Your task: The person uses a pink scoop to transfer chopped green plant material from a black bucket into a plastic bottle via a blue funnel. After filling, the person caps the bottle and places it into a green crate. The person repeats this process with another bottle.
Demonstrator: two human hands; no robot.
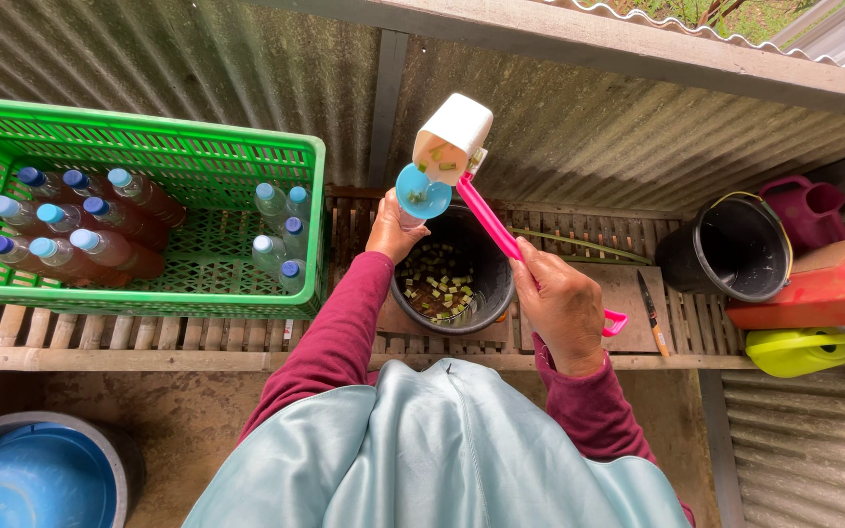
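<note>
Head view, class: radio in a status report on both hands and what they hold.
Left hand steadies blue funnel. Right hand tips pink-handled white ladle over it. Black bucket of chopped pieces below. Nothing in the way.

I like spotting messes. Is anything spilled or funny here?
Nothing is spilled. One small oddity: green bits cling to the tipped white scoop and sit in the blue funnel that the left hand steadies, instead of draining through.
</note>
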